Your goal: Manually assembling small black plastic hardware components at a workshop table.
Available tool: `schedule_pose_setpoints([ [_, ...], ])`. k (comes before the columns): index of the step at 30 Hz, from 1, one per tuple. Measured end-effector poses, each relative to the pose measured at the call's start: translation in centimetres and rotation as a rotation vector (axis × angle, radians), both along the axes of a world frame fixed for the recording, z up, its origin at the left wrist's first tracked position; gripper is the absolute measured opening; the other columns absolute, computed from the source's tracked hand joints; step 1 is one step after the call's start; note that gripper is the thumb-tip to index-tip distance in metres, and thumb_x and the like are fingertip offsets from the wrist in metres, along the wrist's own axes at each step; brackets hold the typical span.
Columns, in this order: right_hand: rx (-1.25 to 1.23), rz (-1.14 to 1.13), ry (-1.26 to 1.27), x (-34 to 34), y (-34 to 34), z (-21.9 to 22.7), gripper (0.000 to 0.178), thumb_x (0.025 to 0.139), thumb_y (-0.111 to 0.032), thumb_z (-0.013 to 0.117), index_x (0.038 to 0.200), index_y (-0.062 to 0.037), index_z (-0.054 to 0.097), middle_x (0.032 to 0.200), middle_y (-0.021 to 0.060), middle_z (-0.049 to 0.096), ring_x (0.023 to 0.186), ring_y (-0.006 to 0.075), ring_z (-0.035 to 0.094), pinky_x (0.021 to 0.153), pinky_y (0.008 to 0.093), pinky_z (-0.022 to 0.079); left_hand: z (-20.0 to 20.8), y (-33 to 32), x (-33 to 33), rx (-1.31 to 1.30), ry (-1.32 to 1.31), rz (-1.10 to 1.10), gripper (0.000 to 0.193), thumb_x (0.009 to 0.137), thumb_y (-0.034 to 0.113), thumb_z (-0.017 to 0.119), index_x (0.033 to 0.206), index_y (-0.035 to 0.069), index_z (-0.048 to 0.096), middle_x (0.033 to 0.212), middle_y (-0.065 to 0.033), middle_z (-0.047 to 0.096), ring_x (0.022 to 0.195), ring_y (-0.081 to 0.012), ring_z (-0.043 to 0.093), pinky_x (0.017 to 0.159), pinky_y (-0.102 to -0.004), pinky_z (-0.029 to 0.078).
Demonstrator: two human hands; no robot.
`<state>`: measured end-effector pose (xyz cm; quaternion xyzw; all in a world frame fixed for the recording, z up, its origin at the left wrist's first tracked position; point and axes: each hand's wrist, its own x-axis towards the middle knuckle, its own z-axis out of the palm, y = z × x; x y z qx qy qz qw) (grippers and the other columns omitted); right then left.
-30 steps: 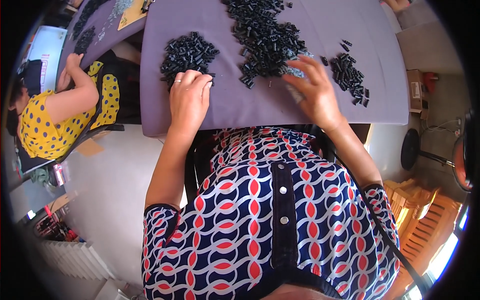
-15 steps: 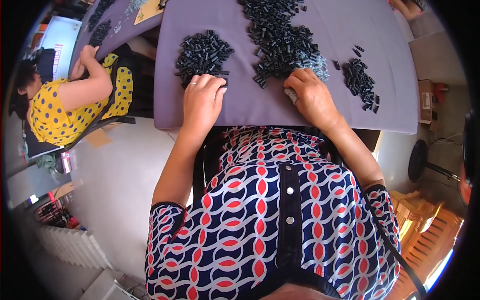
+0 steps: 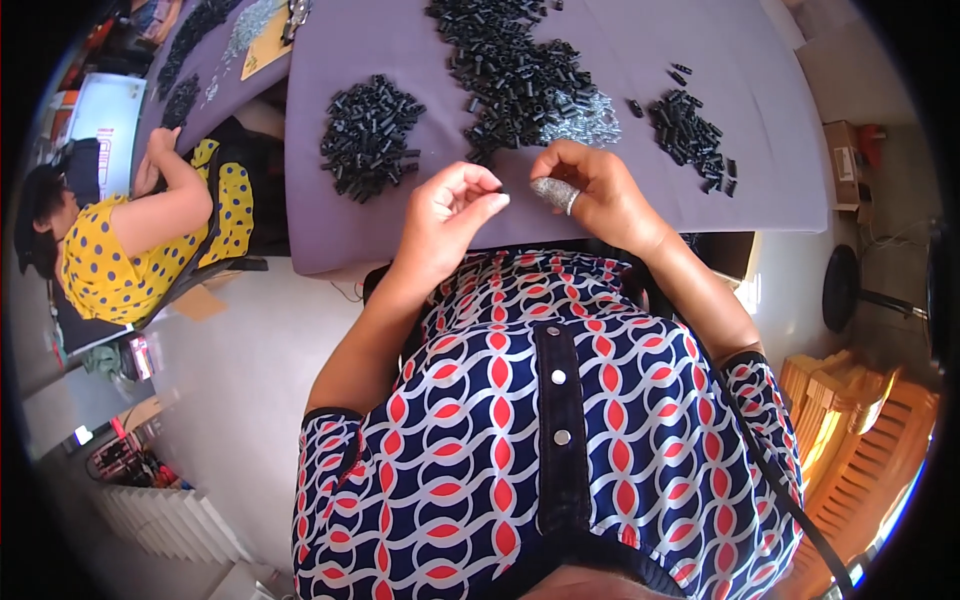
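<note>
Purple cloth covers the surface (image 3: 400, 60), and the black parts lie on it in separate heaps, apparently to keep one lot apart from another. At far left a co-worker's sleeve (image 3: 120, 260), yellow with dots, leans over a neighbouring table. Next comes the left heap of black pieces (image 3: 368, 135), then the big middle heap (image 3: 510, 70). Below them the left hand (image 3: 445, 215) is raised off the cloth, its grip pinching one small black piece (image 3: 499, 189) at the fingertips. Just beside it the right hand (image 3: 590, 185) holds a silvery clump (image 3: 552, 192) in a curled grip, close enough to meet the piece. Loose silvery bits (image 3: 585, 110) and a small right heap (image 3: 690, 135) lie within reach.
</note>
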<state>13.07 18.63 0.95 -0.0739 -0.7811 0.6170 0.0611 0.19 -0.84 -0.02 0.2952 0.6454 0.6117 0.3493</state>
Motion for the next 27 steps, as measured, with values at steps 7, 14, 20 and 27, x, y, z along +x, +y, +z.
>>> schedule_pose_setpoints([
  [7,-0.342,0.017,-0.038,1.3,0.3,-1.4,0.012,0.095,0.002,0.064,0.107,0.0011,0.064,0.095,0.0029,0.067,0.088,0.0100,0.064,0.078,0.0254,0.053,-0.6,0.6,1.0,-0.019,-0.147,-0.073,0.027,0.096,0.004,0.064,0.123,-0.001,0.063,0.103,-0.0090,0.069,0.094,-0.0142,0.067,0.084,-0.0267,0.054],
  [14,-0.391,-0.034,-0.012,1.1,-0.7,-0.7,0.016,0.092,0.003,0.067,0.107,0.0002,0.064,0.098,0.0019,0.067,0.090,0.0091,0.064,0.082,0.0247,0.052,-0.9,0.7,1.0,0.106,-0.611,0.060,0.016,0.098,0.009,0.062,0.113,0.003,0.064,0.101,-0.0088,0.069,0.089,-0.0154,0.066,0.081,-0.0292,0.053],
  [20,-0.437,-0.034,0.029,0.7,-1.2,-0.6,0.018,0.090,0.005,0.069,0.107,-0.0002,0.064,0.099,0.0012,0.067,0.092,0.0088,0.063,0.084,0.0244,0.051,-1.7,0.7,0.9,0.213,-0.804,0.027,0.015,0.097,0.009,0.063,0.112,0.005,0.063,0.089,-0.0050,0.067,0.081,-0.0145,0.063,0.076,-0.0287,0.051],
  [27,-0.423,-0.044,0.036,0.4,-1.5,-0.6,0.013,0.092,0.004,0.068,0.104,0.0002,0.065,0.096,0.0006,0.066,0.093,0.0083,0.063,0.085,0.0245,0.051,-1.9,0.7,0.9,0.220,-0.867,0.001,0.014,0.097,0.008,0.062,0.111,0.004,0.063,0.092,-0.0065,0.069,0.083,-0.0167,0.066,0.078,-0.0303,0.054],
])
